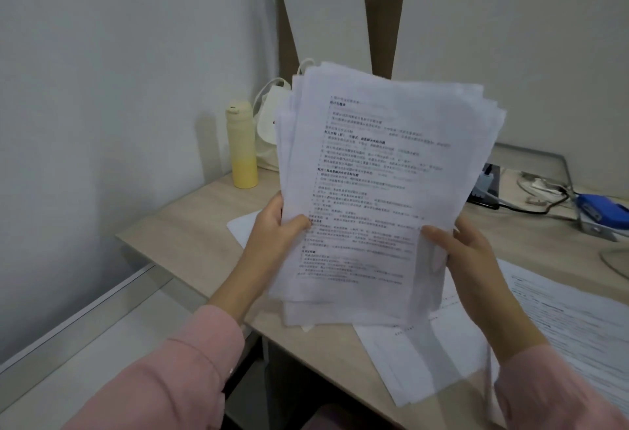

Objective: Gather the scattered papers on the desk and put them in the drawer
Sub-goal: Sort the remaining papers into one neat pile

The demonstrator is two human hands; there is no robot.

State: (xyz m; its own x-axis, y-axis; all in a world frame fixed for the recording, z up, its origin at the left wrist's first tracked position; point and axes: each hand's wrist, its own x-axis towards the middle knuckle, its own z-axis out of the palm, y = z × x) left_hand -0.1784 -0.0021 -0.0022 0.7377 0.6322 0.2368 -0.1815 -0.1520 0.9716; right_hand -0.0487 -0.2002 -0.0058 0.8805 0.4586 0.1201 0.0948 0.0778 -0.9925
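Left hand (pixel 277 222) and right hand (pixel 466 242) each pinch side edge of stack (pixel 381 184), held upright above desk (pixel 190 225). Sheets fanned, edges uneven: loose ones likely slip out. More sheets (pixel 561 314) lie on desk. Drawer unseen.

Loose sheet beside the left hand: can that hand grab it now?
Probably not as is: the left hand grips the paper stack. The loose sheet lies on the desk, visible part uncovered.

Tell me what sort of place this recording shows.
Likely a home or dorm study corner: a light wooden desk against white walls, a stack of printed papers, a yellow bottle and cloth bag behind.
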